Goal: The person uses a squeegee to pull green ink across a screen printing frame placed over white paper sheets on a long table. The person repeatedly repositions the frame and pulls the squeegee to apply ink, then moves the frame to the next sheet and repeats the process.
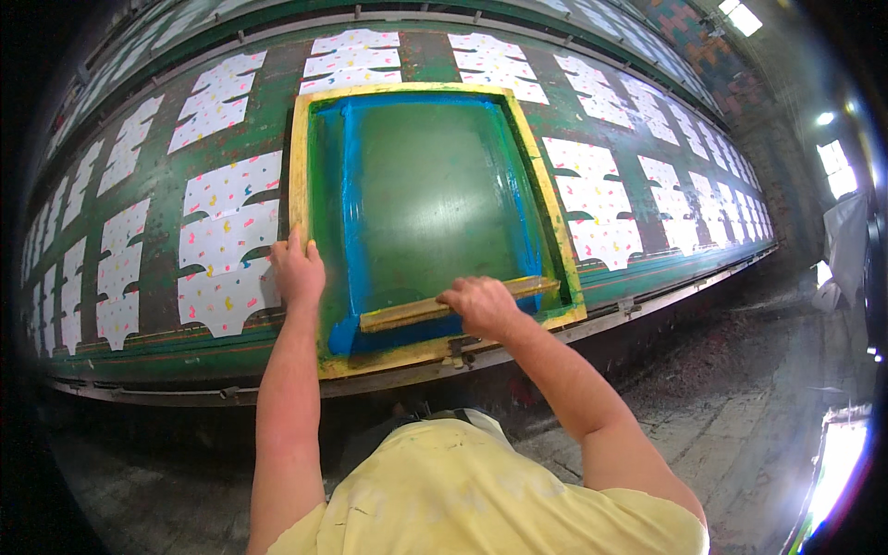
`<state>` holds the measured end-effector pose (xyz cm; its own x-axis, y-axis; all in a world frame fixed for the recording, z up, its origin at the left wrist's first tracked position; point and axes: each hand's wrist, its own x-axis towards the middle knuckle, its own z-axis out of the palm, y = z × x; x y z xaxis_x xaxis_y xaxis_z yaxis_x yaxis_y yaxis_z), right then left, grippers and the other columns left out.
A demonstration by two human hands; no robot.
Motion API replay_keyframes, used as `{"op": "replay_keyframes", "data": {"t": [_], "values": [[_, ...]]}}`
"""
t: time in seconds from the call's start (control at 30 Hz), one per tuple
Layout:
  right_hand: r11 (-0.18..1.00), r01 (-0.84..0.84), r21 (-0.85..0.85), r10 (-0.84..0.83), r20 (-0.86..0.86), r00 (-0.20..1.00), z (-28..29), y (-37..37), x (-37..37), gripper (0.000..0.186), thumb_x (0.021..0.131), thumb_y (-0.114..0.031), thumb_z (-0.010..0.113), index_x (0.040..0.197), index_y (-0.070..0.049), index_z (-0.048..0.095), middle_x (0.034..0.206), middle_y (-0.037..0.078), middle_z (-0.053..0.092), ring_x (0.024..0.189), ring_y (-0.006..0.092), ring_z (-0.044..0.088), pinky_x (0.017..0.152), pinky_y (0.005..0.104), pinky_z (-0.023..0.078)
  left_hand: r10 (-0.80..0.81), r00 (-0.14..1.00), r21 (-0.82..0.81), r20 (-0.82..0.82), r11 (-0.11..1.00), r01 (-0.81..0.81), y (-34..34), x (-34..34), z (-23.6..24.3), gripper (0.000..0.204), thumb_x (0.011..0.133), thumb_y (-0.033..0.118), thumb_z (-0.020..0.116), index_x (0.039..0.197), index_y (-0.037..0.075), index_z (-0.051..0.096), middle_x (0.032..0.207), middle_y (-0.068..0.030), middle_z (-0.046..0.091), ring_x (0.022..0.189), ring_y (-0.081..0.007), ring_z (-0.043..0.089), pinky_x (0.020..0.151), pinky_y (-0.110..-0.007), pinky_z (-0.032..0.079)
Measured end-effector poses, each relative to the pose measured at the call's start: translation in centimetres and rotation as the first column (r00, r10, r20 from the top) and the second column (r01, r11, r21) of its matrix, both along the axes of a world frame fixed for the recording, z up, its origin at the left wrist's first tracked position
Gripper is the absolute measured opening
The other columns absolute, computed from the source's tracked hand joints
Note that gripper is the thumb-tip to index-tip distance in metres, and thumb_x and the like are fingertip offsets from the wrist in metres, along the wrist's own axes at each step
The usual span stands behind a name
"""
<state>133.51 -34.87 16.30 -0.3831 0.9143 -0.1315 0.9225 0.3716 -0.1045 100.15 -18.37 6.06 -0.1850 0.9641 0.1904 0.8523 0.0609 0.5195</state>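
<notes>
A yellow-edged screen frame [507, 98] with a green mesh and blue ink bands along its sides lies on a long green printing table [606, 277]. My left hand [298, 270] grips the frame's left side, fingers curled on the edge. My right hand [480, 305] is closed on a long wooden squeegee [396, 315], which lies across the lower part of the screen, close to the frame's front edge. White cut fabric pieces [229, 222] with small coloured prints lie in rows to both sides of the frame.
A second table [618, 42] with white pieces runs behind this one. The near table's metal rail [231, 391] runs in front of me, above a grey, stained floor [740, 379]. Draped pale sheeting [842, 250] and bright windows are at the far right.
</notes>
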Motion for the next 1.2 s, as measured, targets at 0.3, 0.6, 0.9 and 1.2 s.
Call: {"op": "replay_keyframes", "data": {"t": [0.3,0.6,0.9,1.2], "values": [[0.994,-0.062,0.090,0.079,-0.191,0.978,-1.7,-5.0,0.7,0.054,0.085,-0.044,0.091,0.128,-0.015,0.077,0.120,0.013,0.071,0.117,0.0373,0.067,0.100,0.0509,0.055,0.157,0.978,-0.069,-0.134,0.984,-0.167,0.4,1.2,0.3,0.057,0.109,0.041,0.067,0.151,0.002,0.062,0.142,-0.0254,0.064,0.137,-0.0454,0.062,0.112,-0.058,0.055],[0.973,0.026,0.231,0.111,-0.561,0.820,-1.9,-5.1,11.3,0.051,0.088,-0.034,0.092,0.131,-0.010,0.077,0.135,0.015,0.073,0.130,0.0389,0.067,0.110,0.0539,0.054,0.206,0.906,-0.121,-0.370,0.956,-0.267,1.0,1.7,0.1,0.060,0.112,0.055,0.061,0.122,-0.003,0.070,0.127,-0.0260,0.071,0.118,-0.0466,0.072,0.100,-0.060,0.058],[0.713,0.681,0.165,-0.601,-0.357,0.715,-3.9,2.2,25.1,0.083,0.084,-0.013,0.093,0.159,-0.008,0.057,0.146,0.022,0.068,0.138,0.0411,0.063,0.119,0.0561,0.049,0.240,0.904,-0.107,-0.354,0.950,-0.294,1.7,1.5,-0.3,0.060,0.109,0.056,0.064,0.121,-0.002,0.069,0.128,-0.0246,0.070,0.120,-0.0477,0.069,0.104,-0.059,0.056],[0.606,0.795,0.029,-0.725,-0.391,0.567,-5.1,4.5,25.0,0.083,0.084,-0.006,0.088,0.161,-0.011,0.056,0.135,0.021,0.072,0.127,0.0422,0.069,0.109,0.0511,0.057,0.178,0.979,-0.163,-0.103,0.967,-0.193,1.7,0.2,-0.2,0.052,0.090,0.033,0.091,0.119,-0.002,0.066,0.121,-0.0212,0.068,0.116,-0.0457,0.069,0.100,-0.056,0.056]]}}
